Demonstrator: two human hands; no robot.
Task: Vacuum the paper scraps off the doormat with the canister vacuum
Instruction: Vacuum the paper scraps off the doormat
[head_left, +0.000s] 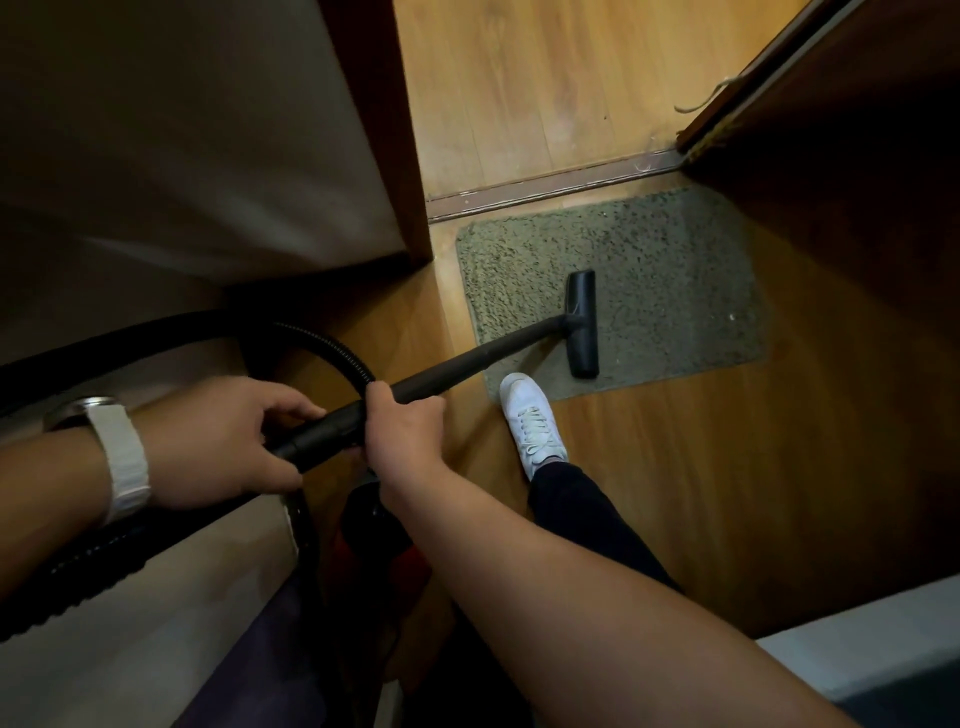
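Doormat (649, 249): nozzle (582, 325) resting mid-mat; one pale scrap (732, 316) near right edge; judged nearly cleared. Wand (467, 361): left hand (223, 441) and right hand (402, 428) both wrapped around it.

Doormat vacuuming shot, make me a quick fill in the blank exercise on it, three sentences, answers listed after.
1. The black floor nozzle rests on the green ____.
2. Both the left hand and the right hand grip the black ____.
3. A white ____ presses on the mat's near edge.

Answers: doormat; wand; shoe
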